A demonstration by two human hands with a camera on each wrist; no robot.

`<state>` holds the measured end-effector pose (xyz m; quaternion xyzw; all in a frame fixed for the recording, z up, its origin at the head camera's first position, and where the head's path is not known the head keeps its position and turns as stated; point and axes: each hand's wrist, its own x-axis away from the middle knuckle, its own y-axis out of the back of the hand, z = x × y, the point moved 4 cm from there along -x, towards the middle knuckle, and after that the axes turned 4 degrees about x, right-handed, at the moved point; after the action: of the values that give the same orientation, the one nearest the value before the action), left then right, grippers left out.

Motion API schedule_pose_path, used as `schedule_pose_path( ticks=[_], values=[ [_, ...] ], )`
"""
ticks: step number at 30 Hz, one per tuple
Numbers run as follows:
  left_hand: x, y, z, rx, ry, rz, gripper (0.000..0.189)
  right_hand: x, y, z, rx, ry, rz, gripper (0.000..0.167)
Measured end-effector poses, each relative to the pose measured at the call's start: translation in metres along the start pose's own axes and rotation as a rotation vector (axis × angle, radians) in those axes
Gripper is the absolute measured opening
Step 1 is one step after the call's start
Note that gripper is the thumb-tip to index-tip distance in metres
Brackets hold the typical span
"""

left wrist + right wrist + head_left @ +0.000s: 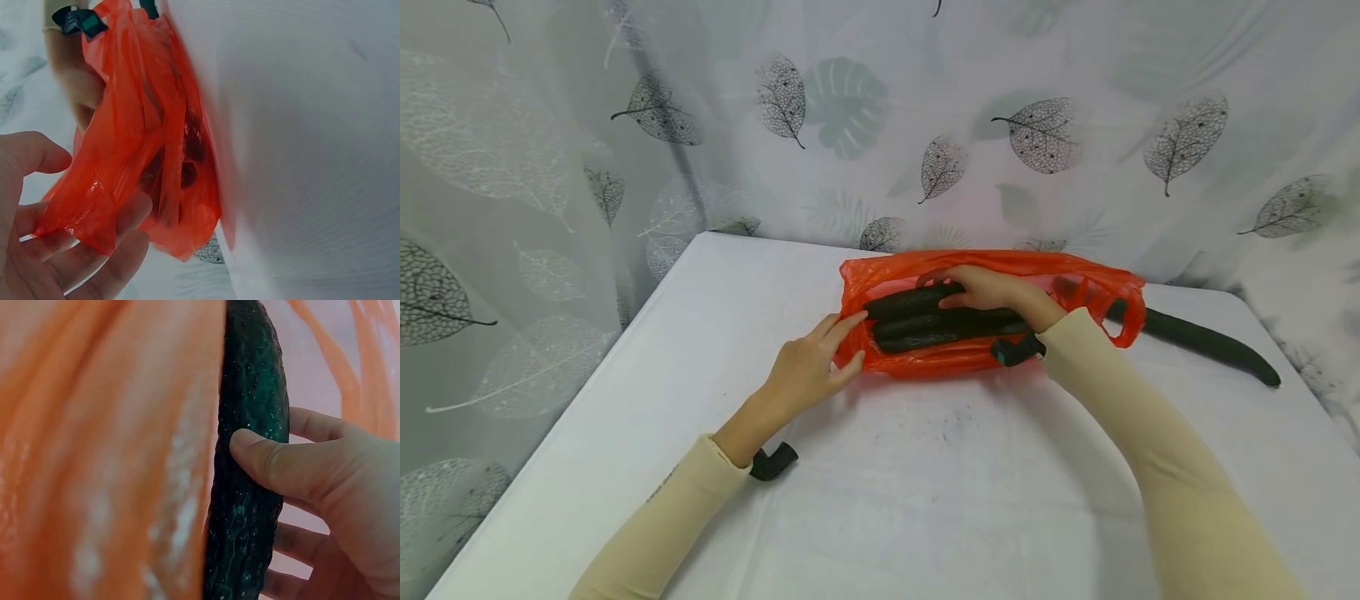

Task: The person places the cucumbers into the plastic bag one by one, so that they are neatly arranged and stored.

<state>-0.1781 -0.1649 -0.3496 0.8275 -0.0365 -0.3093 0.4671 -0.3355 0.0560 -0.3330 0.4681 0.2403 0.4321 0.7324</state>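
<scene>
A red plastic bag (1022, 263) lies on its side, its mouth spread toward me. Several dark green cucumbers (917, 337) rest lengthwise inside it. My right hand (992, 290) reaches into the bag and grips the rearmost cucumber (910, 302); in the right wrist view the thumb presses one side of this bumpy cucumber (253, 381) and the fingers wrap behind. At the bag's left end is my left hand (808, 367), its fingers spread and touching the plastic. The left wrist view shows these fingers (125, 262) loosely extended beneath the bag's edge.
Another cucumber (1213, 340) sticks out on the table past the bag's right handle loop (1131, 325). The white table (925, 500) backs onto a leaf-patterned curtain (850, 108). Dark wrist cameras hang under my left wrist (775, 461) and right wrist (1015, 350).
</scene>
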Motion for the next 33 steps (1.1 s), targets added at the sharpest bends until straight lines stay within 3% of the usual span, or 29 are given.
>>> schedule_pose_path(
  ticks=[10, 20, 25, 33],
  values=[
    [0.000, 0.000, 0.000, 0.003, -0.007, -0.009, 0.050, -0.001, -0.002, -0.008, -0.013, -0.037, 0.012, 0.037],
    [0.000, 0.001, 0.000, 0.003, -0.002, -0.009, 0.050, -0.005, -0.009, -0.007, 0.042, -0.077, 0.039, 0.041],
    [0.001, 0.001, -0.001, 0.001, -0.009, -0.011, 0.050, -0.002, -0.011, -0.006, 0.019, -0.139, 0.059, 0.047],
    [0.001, 0.002, 0.001, -0.006, -0.009, -0.026, 0.050, -0.001, -0.013, -0.007, 0.000, -0.116, 0.083, 0.040]
  ],
)
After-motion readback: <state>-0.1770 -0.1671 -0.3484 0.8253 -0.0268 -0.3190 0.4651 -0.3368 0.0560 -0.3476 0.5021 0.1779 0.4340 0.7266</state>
